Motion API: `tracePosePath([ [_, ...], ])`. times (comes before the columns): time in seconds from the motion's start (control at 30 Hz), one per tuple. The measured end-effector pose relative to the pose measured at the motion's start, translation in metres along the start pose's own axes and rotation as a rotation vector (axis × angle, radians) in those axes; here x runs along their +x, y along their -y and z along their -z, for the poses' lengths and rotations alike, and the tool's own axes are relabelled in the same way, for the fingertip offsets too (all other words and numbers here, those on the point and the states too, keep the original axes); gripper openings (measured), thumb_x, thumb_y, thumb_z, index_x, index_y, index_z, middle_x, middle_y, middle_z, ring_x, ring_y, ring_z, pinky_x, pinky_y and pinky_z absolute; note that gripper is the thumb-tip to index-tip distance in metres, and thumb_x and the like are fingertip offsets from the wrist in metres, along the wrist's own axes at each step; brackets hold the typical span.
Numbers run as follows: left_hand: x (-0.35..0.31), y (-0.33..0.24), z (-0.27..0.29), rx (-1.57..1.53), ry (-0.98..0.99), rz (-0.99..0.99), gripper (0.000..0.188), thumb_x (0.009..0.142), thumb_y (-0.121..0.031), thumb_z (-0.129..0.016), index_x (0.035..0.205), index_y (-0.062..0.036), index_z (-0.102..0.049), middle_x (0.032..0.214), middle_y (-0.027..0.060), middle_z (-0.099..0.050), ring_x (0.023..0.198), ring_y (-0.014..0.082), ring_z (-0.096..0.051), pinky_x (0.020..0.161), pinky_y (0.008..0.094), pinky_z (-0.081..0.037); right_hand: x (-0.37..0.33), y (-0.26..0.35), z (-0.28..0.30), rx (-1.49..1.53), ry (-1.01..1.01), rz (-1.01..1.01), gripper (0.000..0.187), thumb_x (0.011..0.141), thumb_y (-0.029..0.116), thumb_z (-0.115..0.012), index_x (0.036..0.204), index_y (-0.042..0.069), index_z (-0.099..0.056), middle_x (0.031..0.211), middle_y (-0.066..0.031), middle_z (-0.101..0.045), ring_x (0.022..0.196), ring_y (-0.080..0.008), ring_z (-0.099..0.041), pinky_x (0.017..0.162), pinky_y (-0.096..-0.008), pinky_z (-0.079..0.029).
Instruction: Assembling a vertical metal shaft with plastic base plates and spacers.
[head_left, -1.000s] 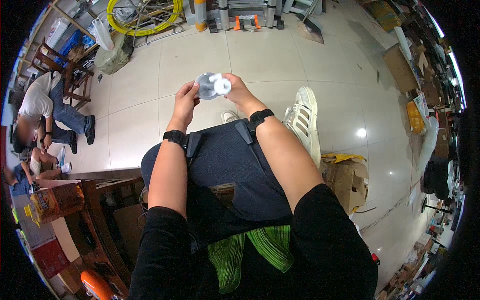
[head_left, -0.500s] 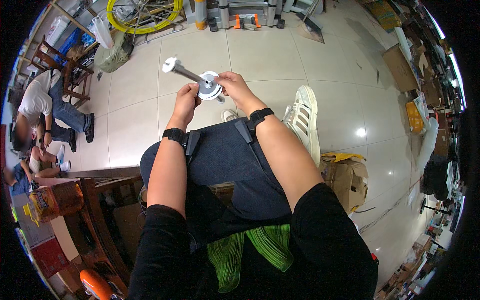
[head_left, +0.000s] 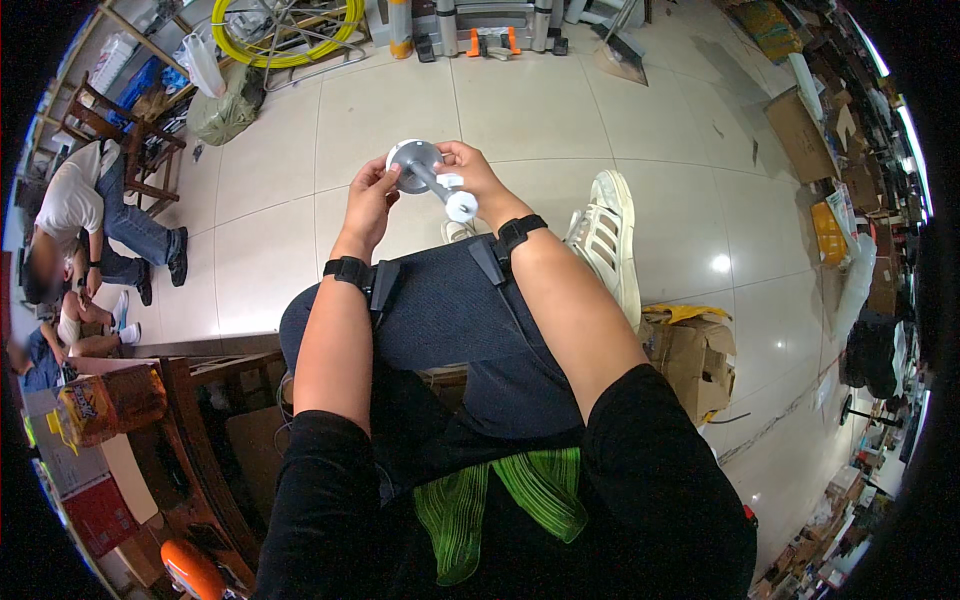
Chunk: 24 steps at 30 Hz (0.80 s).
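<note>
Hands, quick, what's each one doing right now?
Left hand: closed on the round disc of the grey metal part.
Right hand: closed on the same part, at its stem.

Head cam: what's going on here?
A seated person holds a small grey metal fitting, a round disc on a short stem with a white end, in both hands above their lap. The left hand grips the disc's rim; the right hand holds the stem side. A white sneaker rests on the tiled floor. At the far left another person sits by a wooden chair.
</note>
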<state>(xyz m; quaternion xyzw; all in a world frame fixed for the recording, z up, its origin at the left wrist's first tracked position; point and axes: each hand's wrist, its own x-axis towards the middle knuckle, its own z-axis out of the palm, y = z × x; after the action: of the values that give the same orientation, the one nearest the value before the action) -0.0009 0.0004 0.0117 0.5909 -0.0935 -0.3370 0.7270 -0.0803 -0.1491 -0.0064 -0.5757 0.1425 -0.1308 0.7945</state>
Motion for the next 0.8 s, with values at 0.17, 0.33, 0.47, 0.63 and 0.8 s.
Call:
tracePosePath([
  [0.17, -0.002, -0.004, -0.002, 0.01, -0.022, -0.015, 0.027, 0.08, -0.019, -0.059, 0.103, -0.0058, -0.053, 0.076, -0.0033, -0.05, 0.063, 0.0049, -0.042, 0.057, 0.0189, -0.034, -0.007, 0.006, 0.001, 0.026, 0.084, 0.009, 0.021, 0.077, 0.008, -0.053, 0.097, 0.001, -0.053, 0.078, -0.0062, -0.058, 0.067, -0.0135, -0.055, 0.057, -0.0242, -0.043],
  [0.33, -0.002, -0.003, 0.001, -0.033, -0.038, 0.016, 0.018, 0.08, -0.019, -0.058, 0.094, -0.008, -0.055, 0.07, -0.005, -0.049, 0.059, 0.0037, -0.041, 0.054, 0.018, -0.033, -0.008, 0.017, -0.008, -0.073, -0.027, -0.203, 0.013, 0.082, 0.013, -0.048, 0.09, 0.005, -0.055, 0.074, -0.0012, -0.055, 0.063, -0.0085, -0.05, 0.052, -0.0207, -0.037],
  [0.47, 0.001, -0.001, 0.001, -0.056, -0.061, 0.02, 0.014, 0.081, -0.02, -0.057, 0.089, -0.0095, -0.054, 0.068, -0.0054, -0.049, 0.057, 0.004, -0.041, 0.053, 0.0176, -0.033, -0.001, 0.007, -0.005, -0.107, -0.081, -0.194, 0.014, 0.08, 0.012, -0.048, 0.087, 0.003, -0.055, 0.071, -0.0031, -0.056, 0.057, -0.0101, -0.051, 0.049, -0.0211, -0.037],
  [0.63, 0.0, -0.001, 0.003, -0.021, -0.071, 0.042, 0.011, 0.082, -0.02, -0.055, 0.086, -0.0091, -0.054, 0.066, -0.0033, -0.05, 0.054, 0.0058, -0.042, 0.05, 0.0183, -0.035, -0.002, 0.012, -0.007, -0.053, -0.088, -0.174, 0.013, 0.08, 0.015, -0.051, 0.084, 0.003, -0.056, 0.068, -0.0034, -0.056, 0.055, -0.0103, -0.051, 0.048, -0.0218, -0.038],
  [0.8, 0.0, 0.0, 0.005, -0.019, -0.094, 0.081, 0.009, 0.082, -0.016, -0.05, 0.085, -0.008, -0.054, 0.067, -0.0011, -0.051, 0.054, 0.0077, -0.043, 0.05, 0.0187, -0.037, -0.005, 0.02, -0.011, -0.022, -0.087, -0.183, 0.015, 0.078, 0.015, -0.054, 0.084, 0.002, -0.057, 0.068, -0.004, -0.056, 0.054, -0.0101, -0.052, 0.048, -0.022, -0.039],
])
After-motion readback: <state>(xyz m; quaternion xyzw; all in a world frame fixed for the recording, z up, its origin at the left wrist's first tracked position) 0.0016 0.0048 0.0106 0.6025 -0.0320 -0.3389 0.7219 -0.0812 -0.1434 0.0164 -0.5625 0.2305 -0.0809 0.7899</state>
